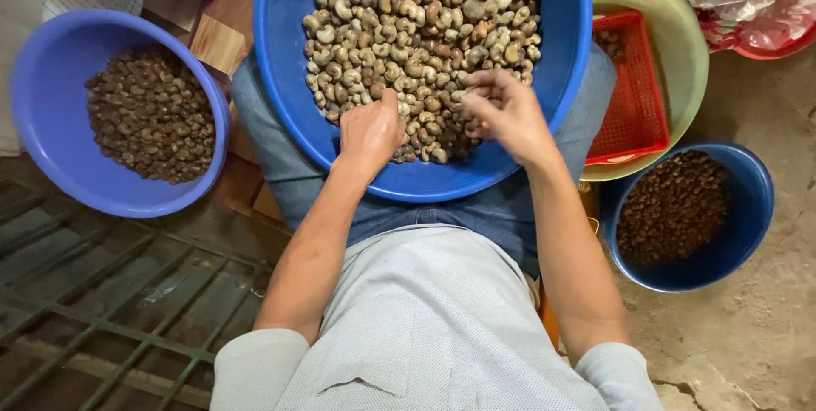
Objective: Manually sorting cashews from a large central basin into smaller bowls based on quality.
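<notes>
Head view, A: Both hands in the big blue basin (289, 79) on the lap?
B: Yes. Left hand (367, 129) curled closed on the cashew nuts (421, 33); right hand (503, 109) pinches some, fingers half open.
A: Risk?
B: I think the basin may tilt, nuts spilling toward the far red basket (633, 96).

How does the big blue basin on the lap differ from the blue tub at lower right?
The wide blue plastic basin on the lap holds pale grey-beige nuts; the smaller, deeper blue tub on the floor holds dark brown pieces. The left hand and right hand work in the basin; the tub sits untouched. Both are round.
</notes>
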